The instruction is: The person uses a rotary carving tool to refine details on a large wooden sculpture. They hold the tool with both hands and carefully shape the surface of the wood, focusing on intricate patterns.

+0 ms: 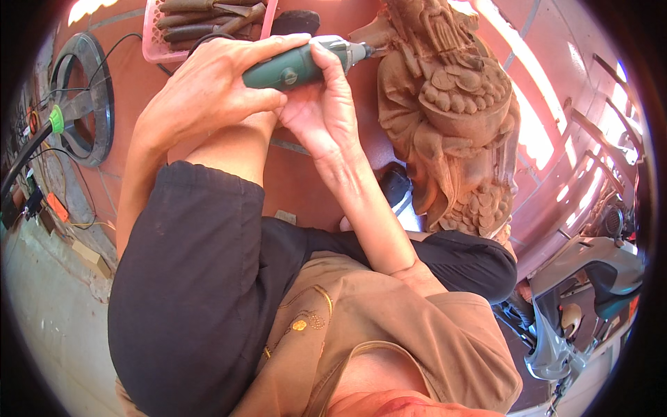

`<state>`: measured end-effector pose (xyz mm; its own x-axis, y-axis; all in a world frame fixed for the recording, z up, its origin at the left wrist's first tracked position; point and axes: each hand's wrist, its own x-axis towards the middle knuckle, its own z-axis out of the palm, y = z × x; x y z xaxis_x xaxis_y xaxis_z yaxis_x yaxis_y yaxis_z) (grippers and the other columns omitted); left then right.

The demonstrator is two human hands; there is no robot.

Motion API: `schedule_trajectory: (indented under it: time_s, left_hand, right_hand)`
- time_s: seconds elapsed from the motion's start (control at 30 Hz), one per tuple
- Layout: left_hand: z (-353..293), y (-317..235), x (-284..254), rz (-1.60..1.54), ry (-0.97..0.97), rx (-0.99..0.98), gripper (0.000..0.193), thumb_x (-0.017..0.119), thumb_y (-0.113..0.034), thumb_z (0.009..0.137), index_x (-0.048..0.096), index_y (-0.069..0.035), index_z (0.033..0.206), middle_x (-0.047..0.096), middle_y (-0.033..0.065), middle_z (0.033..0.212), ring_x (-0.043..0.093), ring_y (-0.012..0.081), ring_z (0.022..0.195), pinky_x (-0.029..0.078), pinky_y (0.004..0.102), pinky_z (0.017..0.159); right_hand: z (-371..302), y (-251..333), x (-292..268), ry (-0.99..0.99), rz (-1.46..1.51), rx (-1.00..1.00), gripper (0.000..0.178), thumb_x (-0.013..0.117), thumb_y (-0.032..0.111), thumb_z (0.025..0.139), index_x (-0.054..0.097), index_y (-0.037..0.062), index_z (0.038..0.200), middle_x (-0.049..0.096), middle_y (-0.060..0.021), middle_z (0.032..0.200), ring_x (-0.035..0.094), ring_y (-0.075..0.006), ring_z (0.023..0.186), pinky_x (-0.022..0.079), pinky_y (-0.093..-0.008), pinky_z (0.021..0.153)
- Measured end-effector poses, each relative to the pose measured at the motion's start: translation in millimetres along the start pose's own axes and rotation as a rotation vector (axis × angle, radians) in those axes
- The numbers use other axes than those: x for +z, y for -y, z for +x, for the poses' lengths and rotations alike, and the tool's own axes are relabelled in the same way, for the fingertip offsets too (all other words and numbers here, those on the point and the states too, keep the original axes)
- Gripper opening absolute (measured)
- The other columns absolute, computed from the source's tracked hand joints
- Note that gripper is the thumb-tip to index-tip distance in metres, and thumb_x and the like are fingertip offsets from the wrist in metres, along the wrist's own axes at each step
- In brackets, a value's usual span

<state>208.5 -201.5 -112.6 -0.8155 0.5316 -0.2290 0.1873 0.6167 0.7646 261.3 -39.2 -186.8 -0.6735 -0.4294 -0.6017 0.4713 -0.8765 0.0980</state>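
Both of my hands hold a green rotary tool (pixel 276 75), which lies roughly level with its grey nose pointing right. My left hand (pixel 201 87) wraps the rear of its body from the left. My right hand (pixel 326 101) cups the front, thumb up along the nose. Just right of the tool's tip stands or lies a brown carved wooden statue (pixel 455 139), with a bearded head at the top and a bowl of rounded lumps in its arms. The bit's tip is close to the statue near the beard; whether it touches, I cannot make out.
A pink plastic basket (pixel 149 35) of brown-handled tools (pixel 201 19) sits at the far left. A black round base (pixel 104 104) and cables lie on the left. Sunlit red tiles (pixel 292 174) surround my bent legs. At the right stands a motorbike (pixel 590 271).
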Motion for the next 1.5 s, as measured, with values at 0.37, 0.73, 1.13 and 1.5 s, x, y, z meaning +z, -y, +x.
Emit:
schedule_trajectory:
  time_s: [0.37,0.73,1.13,1.5]
  left_hand:
    - [10,7,6,0.059,0.024,0.008,0.069,0.075,-0.019,0.076,0.062,-0.015,0.143,0.072,0.0252,0.095,0.071,0.0438,0.088,0.056,0.0488,0.080]
    - [2,2,1,0.045,0.083,-0.041,0.068,0.074,-0.017,0.075,0.063,-0.013,0.141,0.072,0.0264,0.100,0.070,0.0448,0.091,0.055,0.0484,0.082]
    - [11,2,7,0.012,0.006,0.039,0.068,0.073,-0.016,0.076,0.062,-0.013,0.143,0.073,0.0252,0.097,0.070,0.0445,0.089,0.055,0.0479,0.081]
    - [3,0,6,0.042,0.024,-0.022,0.066,0.073,-0.017,0.076,0.063,-0.014,0.141,0.073,0.0250,0.100,0.069,0.0451,0.092,0.054,0.0497,0.084]
  right_hand:
    - [1,9,-2,-0.019,-0.012,-0.029,0.037,0.074,0.027,0.097,0.063,0.0106,0.129,0.069,-0.0062,0.125,0.066,-0.0231,0.119,0.055,-0.0460,0.106]
    - [-6,-4,-4,-0.034,0.036,0.012,0.038,0.075,0.029,0.096,0.062,0.0124,0.128,0.068,-0.0063,0.126,0.065,-0.0243,0.120,0.054,-0.0475,0.106]
    - [-5,11,1,-0.014,-0.003,-0.045,0.039,0.074,0.027,0.097,0.063,0.0122,0.131,0.069,-0.0063,0.128,0.065,-0.0230,0.121,0.053,-0.0462,0.108]
    - [-4,4,-3,-0.015,0.006,-0.008,0.038,0.075,0.028,0.097,0.062,0.0106,0.128,0.068,-0.0074,0.128,0.065,-0.0242,0.121,0.053,-0.0474,0.108]
